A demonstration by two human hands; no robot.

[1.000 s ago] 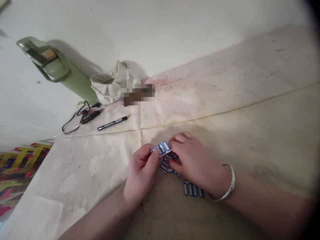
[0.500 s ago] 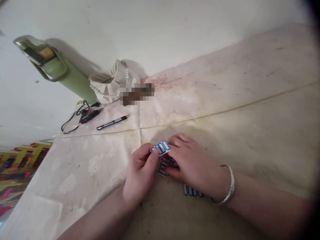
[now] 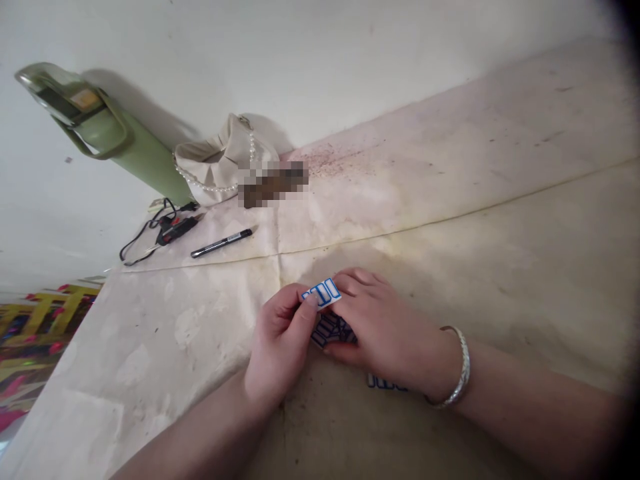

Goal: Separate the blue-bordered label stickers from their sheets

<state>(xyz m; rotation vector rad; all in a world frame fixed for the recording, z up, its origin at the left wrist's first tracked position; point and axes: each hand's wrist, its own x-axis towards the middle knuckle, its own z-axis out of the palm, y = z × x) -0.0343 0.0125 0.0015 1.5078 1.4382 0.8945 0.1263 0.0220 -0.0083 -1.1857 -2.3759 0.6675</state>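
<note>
My left hand [image 3: 280, 347] is closed in a pinch, its thumb pressing on the near end of a small white label sheet [image 3: 327, 291] with blue-outlined boxes. The far end of that sheet touches the fingers of my right hand [image 3: 385, 327], which wears a silver bangle. More blue-outlined label sheets [image 3: 333, 328] sit in shadow between the right thumb and curled fingers; the hand hides part of them. Another label sheet [image 3: 385, 383] lies on the table, partly covered by the right palm.
A black pen [image 3: 221, 243] lies ahead on the stained cloth-covered table [image 3: 165, 373]. Behind it are a black glue gun [image 3: 175, 229] with its cord, a green bottle [image 3: 145, 160], a cream bag [image 3: 213, 167] with a pearl strap and a blurred-out item [image 3: 274, 185].
The label sheets inside my right hand look tilted and darker, and the right thumb has shifted slightly left and down. The left hand keeps its pinch. The view has shifted slightly.
</note>
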